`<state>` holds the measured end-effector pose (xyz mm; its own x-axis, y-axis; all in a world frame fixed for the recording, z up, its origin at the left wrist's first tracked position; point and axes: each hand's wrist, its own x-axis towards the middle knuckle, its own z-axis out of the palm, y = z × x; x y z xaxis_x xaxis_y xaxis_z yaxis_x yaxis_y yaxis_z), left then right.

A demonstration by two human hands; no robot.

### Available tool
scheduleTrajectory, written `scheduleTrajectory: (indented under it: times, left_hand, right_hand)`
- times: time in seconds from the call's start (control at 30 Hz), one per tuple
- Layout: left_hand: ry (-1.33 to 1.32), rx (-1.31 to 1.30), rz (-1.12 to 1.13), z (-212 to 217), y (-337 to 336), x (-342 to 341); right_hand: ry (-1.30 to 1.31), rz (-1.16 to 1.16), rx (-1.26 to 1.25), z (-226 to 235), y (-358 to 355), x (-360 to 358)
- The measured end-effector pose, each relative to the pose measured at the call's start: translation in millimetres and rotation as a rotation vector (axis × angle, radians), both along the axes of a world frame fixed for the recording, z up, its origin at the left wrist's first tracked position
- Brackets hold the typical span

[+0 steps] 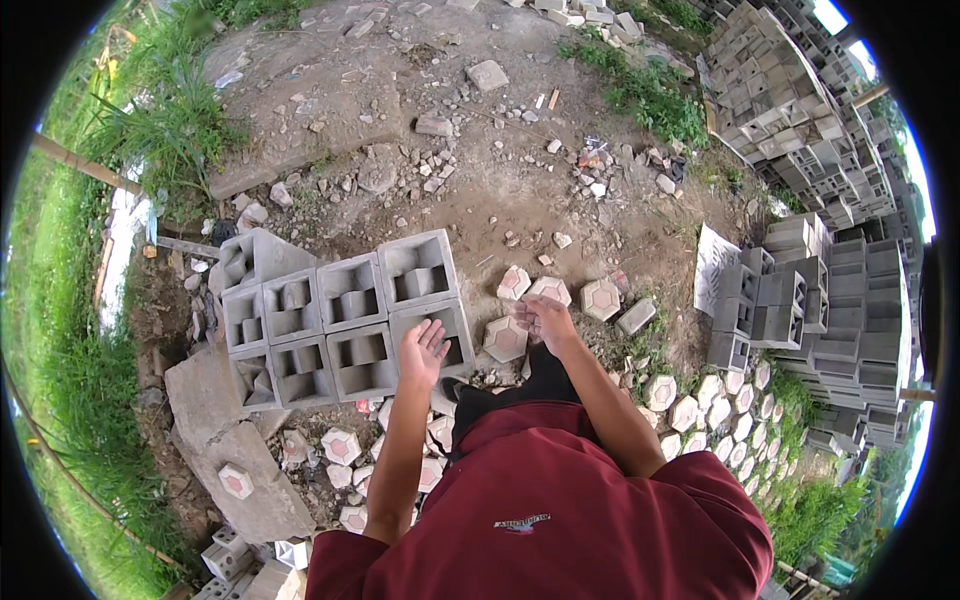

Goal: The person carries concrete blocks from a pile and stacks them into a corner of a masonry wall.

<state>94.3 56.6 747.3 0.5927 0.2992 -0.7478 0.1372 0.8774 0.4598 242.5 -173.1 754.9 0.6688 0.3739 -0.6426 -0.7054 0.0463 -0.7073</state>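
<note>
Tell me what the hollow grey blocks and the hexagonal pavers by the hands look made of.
Hollow blocks: probably cast concrete, matte grey, rough and grainy, with moulded openings. Hexagonal pavers: likely also cast cement, pale rim around a pinkish centre, dull and dusty; whether the pink is pigment or paint cannot be told.

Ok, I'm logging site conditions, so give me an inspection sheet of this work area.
Surface: bare dirt ground with stones.
Job's things: grey hollow blocks laid in two rows; hexagonal pavers beside them.
Clutter: rubble, broken slabs.
Hands: left hand open above the blocks; right hand empty, over the pavers.
Cables: nothing seen.
Surroundings: block stacks on the right, grass on the left.
</note>
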Motion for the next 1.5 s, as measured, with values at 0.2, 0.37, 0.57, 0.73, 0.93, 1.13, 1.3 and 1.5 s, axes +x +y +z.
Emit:
scheduleTrajectory:
  times: [0.2, 0.37, 0.57, 0.73, 0.93, 1.13, 1.3, 1.5]
  left_hand:
    - [-0.173, 0.007, -0.101, 29, -75, 99]
    - [-0.086, -0.059, -0.209, 20, -171, 177]
    - [-0.067, -0.142, -0.406, 28, -291, 263]
    - [-0.142, -0.104, -0.718, 45, -364, 316]
    - [-0.066, -0.129, -0.865, 28, -397, 373]
    - [0.037, -0.104, -1.085, 21, -444, 471]
    - [-0.094, -0.06, -1.353, 32, -493, 567]
    - [-0.15, -0.001, -1.377, 31, -520, 672]
  right_hand:
    - [-0.206, -0.297, 0.143, 21, -53, 64]
    - [-0.33, -0.193, 0.028, 10, -143, 117]
    - [-0.292, -0.328, -0.189, 18, -281, 157]
    - [-0.221, -0.603, -0.085, 35, -365, 180]
    - [-0.151, -0.782, -0.033, 29, -389, 181]
    - [-0.119, -0.864, -0.16, 24, -419, 212]
    - [-0.16, -1.165, -0.129, 14, -462, 284]
    - [-0.211, -1.191, -0.144, 23, -460, 334]
